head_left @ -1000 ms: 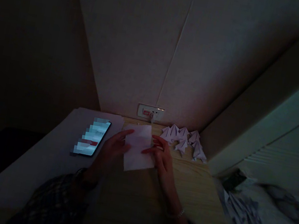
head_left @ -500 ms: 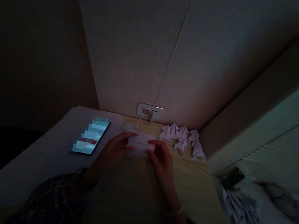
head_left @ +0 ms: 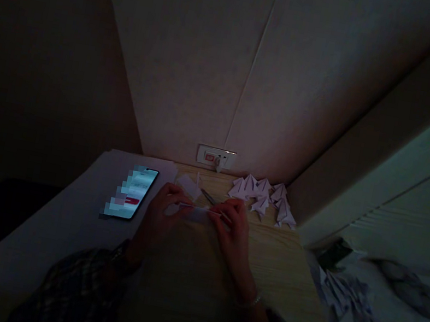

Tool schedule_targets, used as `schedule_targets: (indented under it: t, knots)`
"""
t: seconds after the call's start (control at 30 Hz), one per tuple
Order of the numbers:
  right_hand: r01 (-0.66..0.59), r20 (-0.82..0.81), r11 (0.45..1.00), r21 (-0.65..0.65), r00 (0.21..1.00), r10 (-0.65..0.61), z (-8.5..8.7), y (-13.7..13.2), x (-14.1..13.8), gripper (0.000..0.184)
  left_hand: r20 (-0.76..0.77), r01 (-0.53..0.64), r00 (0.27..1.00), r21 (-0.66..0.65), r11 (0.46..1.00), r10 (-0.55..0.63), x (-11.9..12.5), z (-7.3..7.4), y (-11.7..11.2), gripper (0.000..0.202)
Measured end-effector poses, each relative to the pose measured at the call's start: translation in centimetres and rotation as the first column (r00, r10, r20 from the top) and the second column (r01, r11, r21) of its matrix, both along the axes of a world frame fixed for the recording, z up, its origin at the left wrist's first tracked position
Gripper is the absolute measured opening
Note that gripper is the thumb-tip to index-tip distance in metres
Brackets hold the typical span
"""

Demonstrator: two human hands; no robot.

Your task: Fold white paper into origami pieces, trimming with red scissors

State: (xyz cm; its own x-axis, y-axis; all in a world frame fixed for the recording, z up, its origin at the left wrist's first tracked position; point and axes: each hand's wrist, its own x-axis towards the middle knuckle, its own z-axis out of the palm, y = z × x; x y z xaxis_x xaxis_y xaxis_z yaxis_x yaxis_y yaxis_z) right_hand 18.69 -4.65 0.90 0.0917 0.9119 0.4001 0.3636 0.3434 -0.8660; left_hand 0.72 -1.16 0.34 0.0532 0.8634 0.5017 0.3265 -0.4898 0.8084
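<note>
A small piece of white folded paper (head_left: 199,215) is held between my two hands just above the wooden table. My left hand (head_left: 165,210) pinches its left end between thumb and fingers. At the right end, my right hand (head_left: 231,220) grips it the same way. The fingers cover both ends, so only the middle shows. Behind the hands lie white paper scraps (head_left: 189,185) and a thin dark metal tool (head_left: 207,196), partly hidden by the right hand. Several folded paper figures (head_left: 263,190) stand grouped to the right, near the wall.
A lit phone (head_left: 135,191) lies on a stack of white paper sheets (head_left: 66,223) at the left. A wall socket with a plug (head_left: 216,158) sits above the table's back edge. Beyond the right edge of the table (head_left: 280,283), a heap of folded paper (head_left: 362,315) lies lower down.
The paper, seen broad side up before, now shows as a narrow strip, folded or tilted. My fingers have drawn in over its ends, and the dark metal tool behind has come into view.
</note>
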Motion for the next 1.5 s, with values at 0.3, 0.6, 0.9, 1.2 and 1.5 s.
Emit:
schedule_targets:
  t: [0.3, 0.6, 0.9, 1.2, 1.5]
  knots:
    - [-0.058, 0.017, 0.996, -0.066, 0.998, 0.059, -0.1, 0.0, -0.4, 0.02, 0.121, 0.176, 0.983, -0.359, 0.917, -0.141, 0.8, 1.3, -0.7, 0.009]
    - [-0.199, -0.173, 0.97, -0.138, 0.969, 0.174, -0.3, -0.2, -0.6, 0.033, 0.192, 0.012, 0.978, -0.436, 0.9, 0.08, 0.3, 0.9, -0.4, 0.018]
    - [-0.096, -0.077, 0.984, -0.15, 0.993, 0.085, -0.2, 0.4, -0.4, 0.018, 0.137, 0.093, 0.99, -0.49, 0.867, -0.029, 0.8, 1.0, -0.7, 0.021]
    - [-0.105, -0.001, 0.99, -0.097, 0.994, 0.106, -0.2, 0.4, -0.2, 0.017, 0.101, 0.144, 0.989, -0.455, 0.879, -0.109, 0.7, 0.7, -0.6, 0.019]
    - [0.027, 0.137, 0.991, 0.132, 0.99, -0.046, 0.0, -0.3, 0.6, 0.019, 0.203, 0.011, 0.976, -0.391, 0.92, 0.074, 0.3, -0.6, 0.2, 0.026]
